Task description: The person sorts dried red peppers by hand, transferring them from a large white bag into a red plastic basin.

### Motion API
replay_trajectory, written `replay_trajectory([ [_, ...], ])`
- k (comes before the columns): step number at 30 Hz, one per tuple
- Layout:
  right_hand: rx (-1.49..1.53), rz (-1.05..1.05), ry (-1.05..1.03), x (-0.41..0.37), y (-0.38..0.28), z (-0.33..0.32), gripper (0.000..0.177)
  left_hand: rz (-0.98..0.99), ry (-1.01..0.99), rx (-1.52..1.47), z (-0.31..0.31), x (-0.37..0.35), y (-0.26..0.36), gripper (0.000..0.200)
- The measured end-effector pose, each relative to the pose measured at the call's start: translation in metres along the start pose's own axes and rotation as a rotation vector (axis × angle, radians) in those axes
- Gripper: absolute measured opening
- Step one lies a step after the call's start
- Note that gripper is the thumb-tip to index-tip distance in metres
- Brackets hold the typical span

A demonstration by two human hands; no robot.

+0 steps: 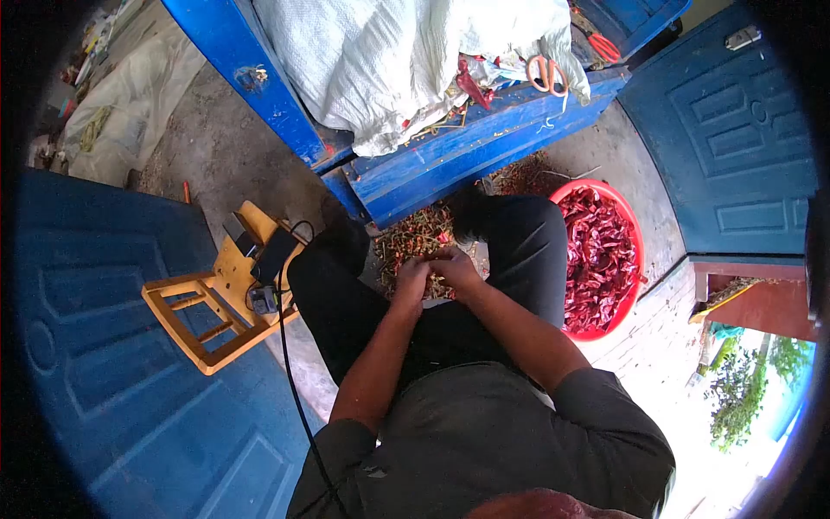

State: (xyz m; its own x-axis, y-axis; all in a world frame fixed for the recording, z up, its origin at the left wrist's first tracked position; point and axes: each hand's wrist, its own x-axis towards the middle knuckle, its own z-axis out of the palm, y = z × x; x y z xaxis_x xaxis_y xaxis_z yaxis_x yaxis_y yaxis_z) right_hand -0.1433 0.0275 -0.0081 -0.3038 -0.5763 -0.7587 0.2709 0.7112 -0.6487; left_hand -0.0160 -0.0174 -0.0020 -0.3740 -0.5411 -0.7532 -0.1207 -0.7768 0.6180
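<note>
Left hand and right hand meet at the fingertips, grip narrow; whether a piece is pinched between them, cannot tell. Judged step: fine finger work on something small; the next move would call for a light two-handed pinch. Beneath and just beyond: stem litter on the floor, thin pieces pointing every way, no common long axis. To the right: red basin of elongated dark-red pods, axes mixed. Ahead: white sack, orange-handled scissors.
</note>
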Motion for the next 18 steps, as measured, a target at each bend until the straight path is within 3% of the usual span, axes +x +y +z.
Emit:
replay_trajectory([
  [7,0.274,0.000,-0.322,-0.016,-0.019,-0.018,0.043,0.026,-0.010,-0.185,-0.004,-0.010,0.005,0.018],
  [11,0.282,-0.083,-0.142,-0.025,-0.032,-0.007,0.045,0.014,-0.060,-0.175,0.003,-0.013,0.014,0.017],
  [13,-0.019,-0.238,-0.171,-0.005,-0.014,-0.007,0.044,0.006,-0.036,-0.163,0.006,-0.014,0.015,0.017],
  [14,-0.018,-0.238,-0.173,-0.002,-0.010,-0.010,0.044,0.016,-0.033,-0.173,0.006,-0.013,0.013,0.015],
  [16,0.114,-0.143,-0.235,-0.008,-0.013,-0.014,0.028,0.028,-0.027,-0.182,0.003,-0.011,0.009,0.014],
  [18,0.224,-0.074,-0.229,-0.020,-0.016,-0.016,0.027,-0.029,-0.074,-0.126,0.002,-0.010,0.008,0.013],
])
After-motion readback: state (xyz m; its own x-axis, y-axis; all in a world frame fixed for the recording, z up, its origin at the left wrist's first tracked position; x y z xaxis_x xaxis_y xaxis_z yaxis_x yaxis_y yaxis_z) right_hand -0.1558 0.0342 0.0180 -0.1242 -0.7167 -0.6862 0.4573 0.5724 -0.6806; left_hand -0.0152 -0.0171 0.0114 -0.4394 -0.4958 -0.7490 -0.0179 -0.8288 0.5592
